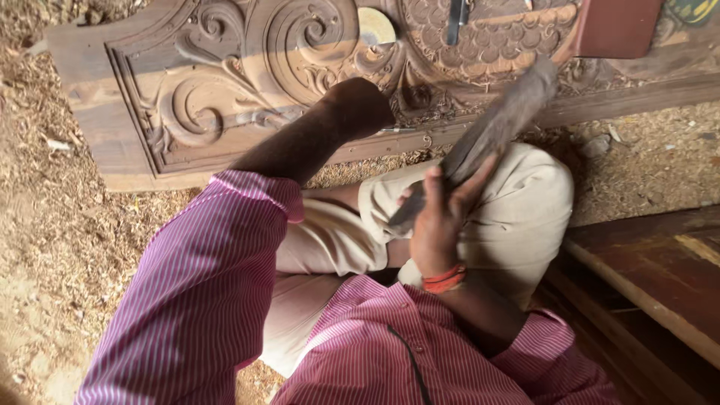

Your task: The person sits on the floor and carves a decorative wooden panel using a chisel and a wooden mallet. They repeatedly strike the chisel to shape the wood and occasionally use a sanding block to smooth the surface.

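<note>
Right hand (439, 217) is wrapped tight around a wooden mallet (499, 127), its head raised toward one o'clock. Left hand (367, 105) presses on the carved wooden panel (225, 90) at twelve o'clock, its grip hidden, so I cannot tell how open. Wood shavings (60, 225) cover the floor.

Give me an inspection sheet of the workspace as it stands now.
Surface: ground covered in wood shavings and sawdust.
Job's things: carved wooden panel with scrollwork lies flat; wooden mallet raised above it, blurred.
Clutter: a metal tool and a pale disc lie on the panel; a reddish board at its far edge.
Grippers: right hand has its fingers wrapped round the mallet; left hand is on the carving, its grip hidden.
Cables: a thin dark cord down the shirt.
Surroundings: wooden planks at right.
</note>
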